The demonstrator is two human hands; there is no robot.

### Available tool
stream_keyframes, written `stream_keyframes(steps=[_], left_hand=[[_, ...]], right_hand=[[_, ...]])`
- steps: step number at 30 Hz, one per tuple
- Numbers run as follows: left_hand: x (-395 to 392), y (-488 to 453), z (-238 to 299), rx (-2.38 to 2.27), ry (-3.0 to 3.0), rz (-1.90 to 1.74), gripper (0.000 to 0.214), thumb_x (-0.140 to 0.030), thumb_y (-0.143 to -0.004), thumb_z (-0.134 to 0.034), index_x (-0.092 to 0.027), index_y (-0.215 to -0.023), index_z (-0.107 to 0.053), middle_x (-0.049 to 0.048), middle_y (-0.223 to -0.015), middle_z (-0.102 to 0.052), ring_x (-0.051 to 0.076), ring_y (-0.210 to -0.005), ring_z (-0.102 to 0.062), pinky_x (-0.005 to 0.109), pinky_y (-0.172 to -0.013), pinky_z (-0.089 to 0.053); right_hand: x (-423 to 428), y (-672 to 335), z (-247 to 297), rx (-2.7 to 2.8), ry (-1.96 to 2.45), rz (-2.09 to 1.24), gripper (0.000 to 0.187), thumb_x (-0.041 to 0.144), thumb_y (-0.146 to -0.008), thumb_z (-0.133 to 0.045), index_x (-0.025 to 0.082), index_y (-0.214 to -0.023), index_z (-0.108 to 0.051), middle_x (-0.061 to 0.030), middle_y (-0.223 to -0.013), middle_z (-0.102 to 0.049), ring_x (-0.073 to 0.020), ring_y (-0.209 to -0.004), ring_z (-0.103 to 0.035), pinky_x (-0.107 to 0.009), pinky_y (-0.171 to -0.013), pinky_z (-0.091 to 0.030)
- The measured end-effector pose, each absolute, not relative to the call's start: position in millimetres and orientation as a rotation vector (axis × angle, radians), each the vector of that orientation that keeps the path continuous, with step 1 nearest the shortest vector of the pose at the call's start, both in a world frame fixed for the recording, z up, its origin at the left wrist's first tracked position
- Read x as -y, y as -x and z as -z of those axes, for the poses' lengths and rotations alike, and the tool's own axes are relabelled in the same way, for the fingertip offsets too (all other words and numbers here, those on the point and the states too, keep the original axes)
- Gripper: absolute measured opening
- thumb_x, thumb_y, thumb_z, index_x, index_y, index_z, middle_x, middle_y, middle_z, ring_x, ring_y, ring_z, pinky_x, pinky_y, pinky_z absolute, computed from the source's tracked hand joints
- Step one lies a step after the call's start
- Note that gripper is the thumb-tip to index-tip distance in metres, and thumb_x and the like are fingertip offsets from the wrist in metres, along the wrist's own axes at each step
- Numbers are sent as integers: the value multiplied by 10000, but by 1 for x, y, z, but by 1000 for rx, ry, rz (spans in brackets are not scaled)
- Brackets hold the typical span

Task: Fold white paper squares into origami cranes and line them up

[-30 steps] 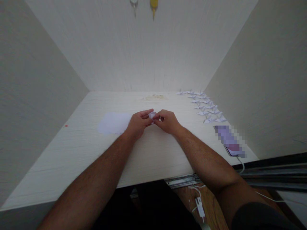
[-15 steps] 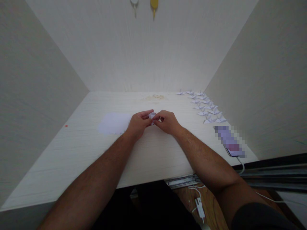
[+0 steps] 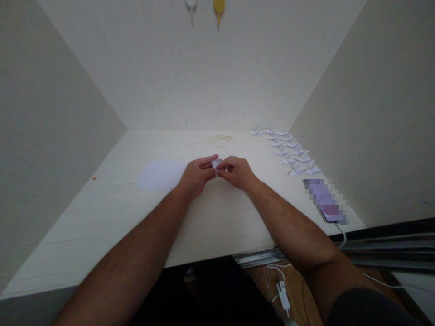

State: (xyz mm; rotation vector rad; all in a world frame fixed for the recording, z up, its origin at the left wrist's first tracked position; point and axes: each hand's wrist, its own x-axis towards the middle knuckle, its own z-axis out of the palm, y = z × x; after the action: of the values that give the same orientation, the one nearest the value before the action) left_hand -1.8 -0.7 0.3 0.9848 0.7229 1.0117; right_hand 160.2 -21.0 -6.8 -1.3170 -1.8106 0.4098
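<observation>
A small folded piece of white paper point(image 3: 215, 164) is held between my two hands above the middle of the table. My left hand point(image 3: 199, 173) grips its left side, thumb below and fingers stretched behind. On the other side, the fingertips of my right hand point(image 3: 238, 171) pinch the paper's right edge. Fingers cover part of the paper, so its exact folded shape is hard to tell. Left of my left hand lies white paper point(image 3: 161, 174) on the table. Several folded paper cranes point(image 3: 295, 157) stand in rows at the right back of the table.
A phone point(image 3: 324, 201) with a blurred screen and a white cable lies at the right edge of the pale table point(image 3: 112, 213). Walls rise at the back and both sides. Two hooks, one yellow point(image 3: 219, 7), hang at the back. A power strip point(image 3: 282, 294) lies below.
Both hands stay in nearly the same place. A little more of the folded paper shows between the fingers now.
</observation>
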Motion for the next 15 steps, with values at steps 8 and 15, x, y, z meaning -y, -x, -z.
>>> stream_keyframes(steps=[8, 15], left_hand=[[2, 1, 0, -710, -970, -996, 571, -60, -545, -802, -90, -1107, -702, 101, -886, -731, 194, -804, -686, 389, -819, -544], [3, 1, -2, -704, -956, -1006, 538, -70, -556, -798, -81, -1086, -707, 130, -952, -737, 208, -827, -694, 427, -869, -533]], right_hand=[[20, -159, 8, 1761, 1294, -483, 94, 262, -739, -763, 190, -763, -708, 11, -710, -649, -84, -582, -480, -239, -578, -383], [21, -159, 7, 1742, 1333, -526, 87, 228, -718, -759, 190, -767, -697, 12, -729, -651, -84, -584, -481, -237, -580, -389]])
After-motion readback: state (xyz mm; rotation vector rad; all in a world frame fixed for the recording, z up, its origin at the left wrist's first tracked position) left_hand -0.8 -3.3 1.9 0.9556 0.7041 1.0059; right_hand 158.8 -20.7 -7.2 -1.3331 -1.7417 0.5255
